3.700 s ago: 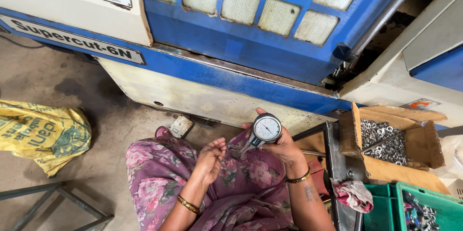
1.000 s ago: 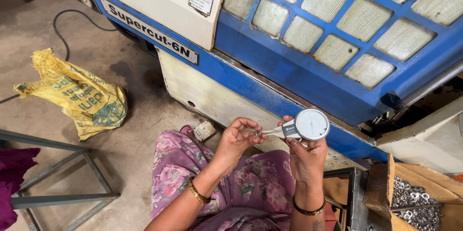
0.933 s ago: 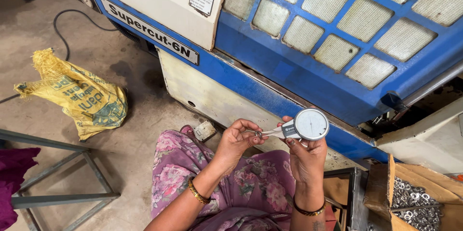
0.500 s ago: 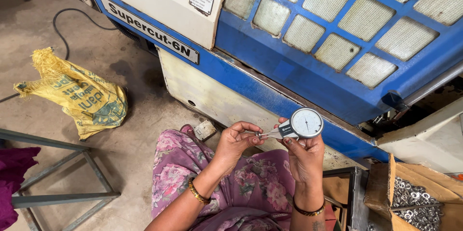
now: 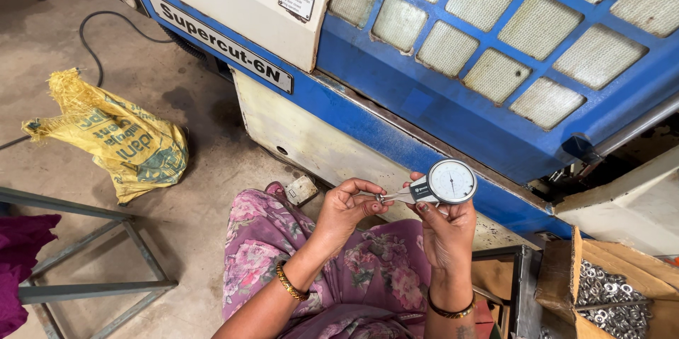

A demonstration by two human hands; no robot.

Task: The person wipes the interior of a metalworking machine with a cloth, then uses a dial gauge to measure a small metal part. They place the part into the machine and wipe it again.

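Note:
My right hand (image 5: 447,229) holds up a dial caliper gauge (image 5: 447,183) with a round white face and a grey body, its thin metal jaws pointing left. My left hand (image 5: 346,206) pinches a small metal part at the tips of those jaws; the part is too small to make out. Both hands are raised over my lap, which is covered in pink floral cloth (image 5: 283,240). Gold bangles sit on both wrists.
A big blue and cream machine (image 5: 453,91) with a mesh-windowed door stands right in front. A yellow woven sack (image 5: 113,141) and a black cable (image 5: 106,27) lie on the concrete floor at left. A grey metal frame (image 5: 85,282) is lower left. A cardboard box of metal rings (image 5: 608,296) sits lower right.
Over the earlier frames the view swung left and the hands rose. In the last second the gauge and both hands barely shifted; the left fingers stay at the jaws.

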